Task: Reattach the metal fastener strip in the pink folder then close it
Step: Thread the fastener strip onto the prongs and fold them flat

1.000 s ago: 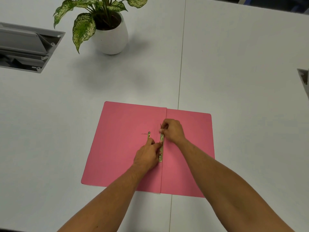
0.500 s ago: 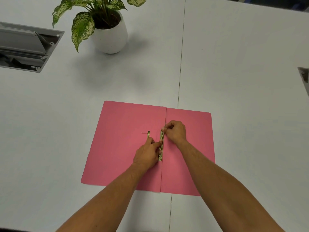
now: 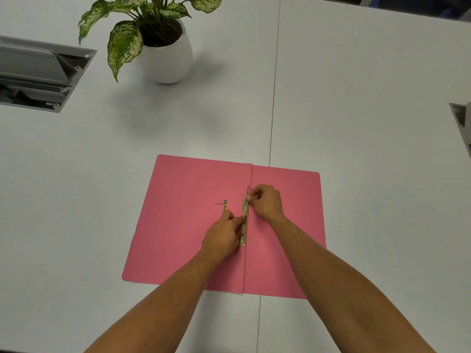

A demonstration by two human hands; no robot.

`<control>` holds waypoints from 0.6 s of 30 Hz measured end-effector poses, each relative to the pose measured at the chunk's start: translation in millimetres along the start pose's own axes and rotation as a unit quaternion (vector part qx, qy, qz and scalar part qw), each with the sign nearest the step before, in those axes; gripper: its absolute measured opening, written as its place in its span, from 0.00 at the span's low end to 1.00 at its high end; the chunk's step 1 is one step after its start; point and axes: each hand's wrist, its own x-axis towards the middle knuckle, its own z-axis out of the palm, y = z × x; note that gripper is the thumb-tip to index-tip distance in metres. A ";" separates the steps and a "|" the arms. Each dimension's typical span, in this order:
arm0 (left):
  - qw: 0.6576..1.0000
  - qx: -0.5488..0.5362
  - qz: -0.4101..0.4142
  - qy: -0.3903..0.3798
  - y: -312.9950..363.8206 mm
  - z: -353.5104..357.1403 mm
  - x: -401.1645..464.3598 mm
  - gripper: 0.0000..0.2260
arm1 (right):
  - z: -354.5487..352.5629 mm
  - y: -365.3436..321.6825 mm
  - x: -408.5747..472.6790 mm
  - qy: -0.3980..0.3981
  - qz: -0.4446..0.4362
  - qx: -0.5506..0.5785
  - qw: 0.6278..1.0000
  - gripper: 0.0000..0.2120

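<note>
The pink folder (image 3: pixel 183 225) lies open and flat on the white table. A brass-coloured metal fastener strip (image 3: pixel 244 225) runs along its centre fold. My right hand (image 3: pixel 265 201) pinches the strip's far end, where a thin prong stands up. My left hand (image 3: pixel 224 233) presses its fingertips on the strip's middle and covers part of it. A second small brass piece (image 3: pixel 225 204) with a round eyelet lies on the left flap, just beyond my left hand.
A potted plant (image 3: pixel 163 54) in a white pot stands at the back left. A grey open cable hatch (image 3: pixel 38 72) is sunk in the table at far left, and another hatch (image 3: pixel 462 123) shows at the right edge. A table seam (image 3: pixel 274 98) runs front to back.
My right hand has slid a little toward me along the strip, and a thin prong now shows upright beyond its fingers. My left hand has stayed put.
</note>
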 end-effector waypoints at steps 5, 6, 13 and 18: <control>1.000 -0.009 -0.004 0.002 -1.1 0.7 0.8 0.14 | 2.2 3.7 -11.3 -0.015 -0.035 -0.009 0.999 0.06; 1.000 -0.012 -0.004 0.001 -1.5 0.9 1.1 0.14 | 1.9 4.6 -14.9 -0.016 -0.038 -0.005 0.999 0.08; 1.000 -0.010 0.005 -0.024 -3.2 -3.6 6.9 0.16 | 1.7 16.1 -55.2 -0.012 -0.005 0.065 0.998 0.06; 0.999 -0.002 -0.001 -0.046 -2.9 -6.9 12.1 0.18 | 6.7 25.0 -83.9 -0.034 -0.006 0.035 0.999 0.05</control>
